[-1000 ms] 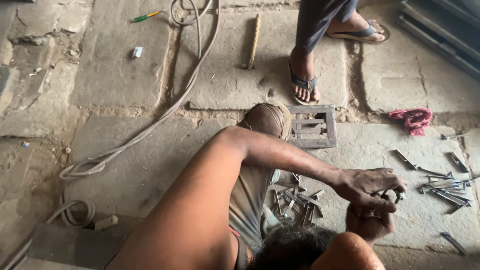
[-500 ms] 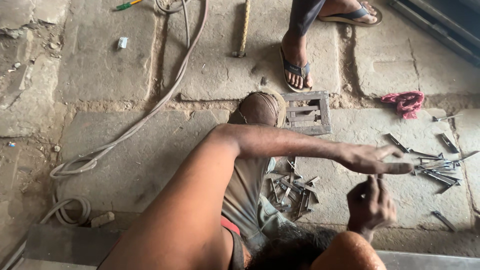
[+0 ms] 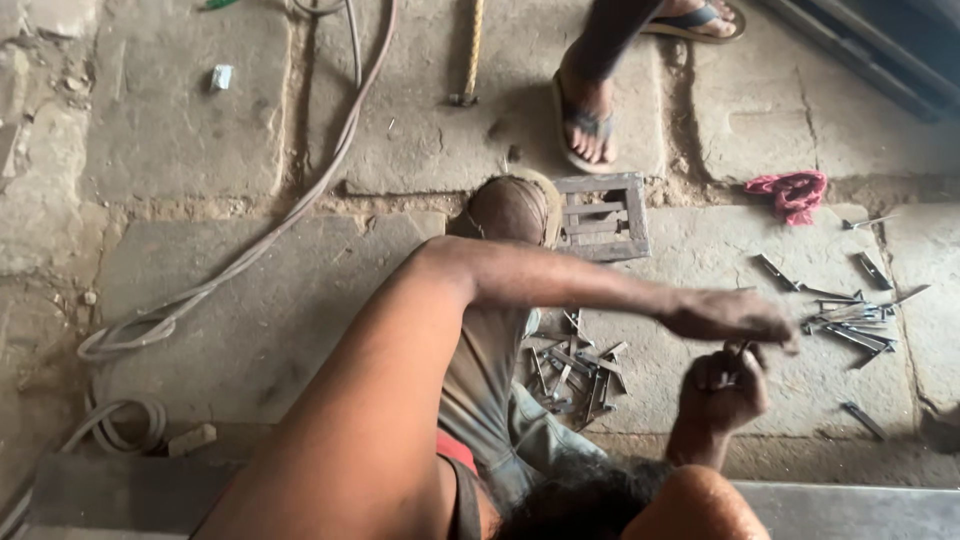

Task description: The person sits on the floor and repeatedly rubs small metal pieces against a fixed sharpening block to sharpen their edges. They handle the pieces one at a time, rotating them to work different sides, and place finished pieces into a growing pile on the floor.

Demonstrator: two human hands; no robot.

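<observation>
My left hand (image 3: 730, 315) stretches out to the right over the stone floor, blurred, a short way left of a pile of thin metal strips (image 3: 850, 318). Whether it holds a strip I cannot tell. Just below it, my right hand (image 3: 722, 388) is clenched around a small dark metal piece (image 3: 738, 355) that sticks up from the fist. A second heap of short metal pieces (image 3: 575, 372) lies by my bent knee (image 3: 510, 205).
A small square metal grate (image 3: 600, 215) sits beside my knee. A red rag (image 3: 795, 190) lies at the right. Another person's sandalled foot (image 3: 590, 120) stands at the top, next to a wooden-handled tool (image 3: 470, 50). Hoses (image 3: 250, 260) curve across the left.
My left hand reached right to the strip pile, then drew back slightly left. My right hand stayed clenched and rose a little. The view shifted downward.
</observation>
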